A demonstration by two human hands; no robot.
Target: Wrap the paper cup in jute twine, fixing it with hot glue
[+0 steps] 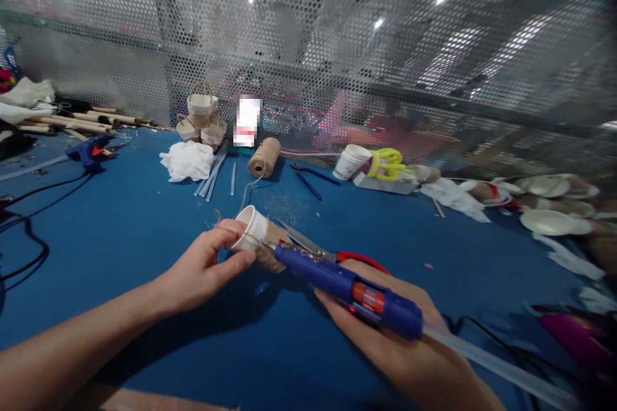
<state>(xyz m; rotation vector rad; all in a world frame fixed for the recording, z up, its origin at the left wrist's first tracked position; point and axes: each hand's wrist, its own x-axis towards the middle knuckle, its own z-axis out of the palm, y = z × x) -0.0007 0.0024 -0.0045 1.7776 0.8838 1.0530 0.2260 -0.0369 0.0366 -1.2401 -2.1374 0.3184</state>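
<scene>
My left hand (207,263) grips a white paper cup (255,225) by its rim, fingers inside and thumb outside. The cup lies tilted, its lower part wrapped in brown twine or burlap. A strand of twine (245,189) runs from the cup back to a twine spool (265,157). My right hand (400,327) is wrapped around a blue glue gun (347,286), whose nozzle points at the cup's side, touching it or very near. A clear glue stick (501,359) sticks out of its back. Red-handled scissors (361,260) lie behind the gun, partly hidden.
Behind stand wrapped cups with handles (202,109), white tissue (187,162), loose glue sticks (211,176), a lit screen (247,122), pliers (308,181) and stacked cups (351,162). Another glue gun (89,154) with cables lies left. Cups and scraps (549,221) line the right. Perforated metal panels close the back.
</scene>
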